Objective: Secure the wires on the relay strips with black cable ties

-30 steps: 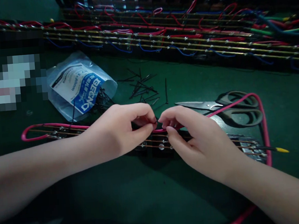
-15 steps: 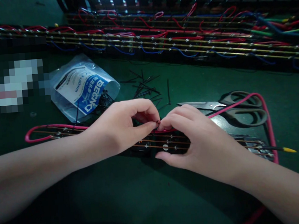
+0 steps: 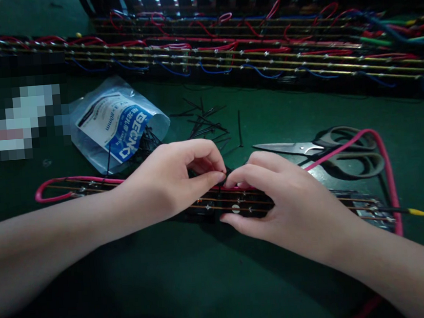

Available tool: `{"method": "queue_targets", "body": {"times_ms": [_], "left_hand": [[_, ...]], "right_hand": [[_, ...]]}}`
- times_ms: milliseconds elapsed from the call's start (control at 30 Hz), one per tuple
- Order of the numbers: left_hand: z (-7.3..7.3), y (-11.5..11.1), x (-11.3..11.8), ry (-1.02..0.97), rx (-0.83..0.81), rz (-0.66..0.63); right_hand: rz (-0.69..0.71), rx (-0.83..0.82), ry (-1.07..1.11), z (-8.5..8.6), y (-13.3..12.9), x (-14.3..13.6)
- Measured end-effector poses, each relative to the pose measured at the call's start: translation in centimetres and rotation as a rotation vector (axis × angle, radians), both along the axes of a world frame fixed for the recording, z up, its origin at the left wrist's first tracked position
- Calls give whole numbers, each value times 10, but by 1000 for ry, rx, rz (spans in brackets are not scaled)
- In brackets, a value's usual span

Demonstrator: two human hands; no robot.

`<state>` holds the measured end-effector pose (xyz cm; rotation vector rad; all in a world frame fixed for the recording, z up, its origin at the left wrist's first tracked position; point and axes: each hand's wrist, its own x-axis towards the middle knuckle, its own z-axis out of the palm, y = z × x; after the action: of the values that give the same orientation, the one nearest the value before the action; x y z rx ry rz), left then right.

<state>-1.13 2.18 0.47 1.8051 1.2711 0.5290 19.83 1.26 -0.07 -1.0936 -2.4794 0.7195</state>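
A black strip (image 3: 209, 211) with thin copper-coloured rails lies across the green table, and a red cable (image 3: 390, 179) runs along its far edge. My left hand (image 3: 177, 179) pinches a small black tie between thumb and forefinger above the strip's middle. Close beside it is my right hand (image 3: 273, 188), its forefinger near the tie and red cable, its thumb spread apart at the strip's near edge. Between the hands a dark bit of the tie passes down over the cable. Another black tie (image 3: 108, 160) stands up from the cable at the left.
Behind my left hand lies a clear bag (image 3: 121, 127) of black ties, with several loose ties (image 3: 207, 122) to its right. Scissors (image 3: 355, 165) rest at the right, partly under the red cable. A long wired assembly (image 3: 263, 59) spans the back. A blurred patch covers the left.
The right end of the strip, the red cable there and the scissors have shifted slightly right. My right hand's fingers have moved a little; my left hand keeps its pinch.
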Motion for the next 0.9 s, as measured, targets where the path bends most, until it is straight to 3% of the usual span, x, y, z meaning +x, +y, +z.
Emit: {"method": "queue_targets", "body": {"times_ms": [233, 500, 900], "left_hand": [[-1, -2, -2, 99, 43, 0], [-5, 0, -1, -9, -7, 41], [0, -3, 0, 8, 13, -46]], "right_hand": [[5, -11, -9, 0, 2, 0], [20, -3, -19, 0, 1, 0], [35, -11, -15, -2, 3, 1]]}}
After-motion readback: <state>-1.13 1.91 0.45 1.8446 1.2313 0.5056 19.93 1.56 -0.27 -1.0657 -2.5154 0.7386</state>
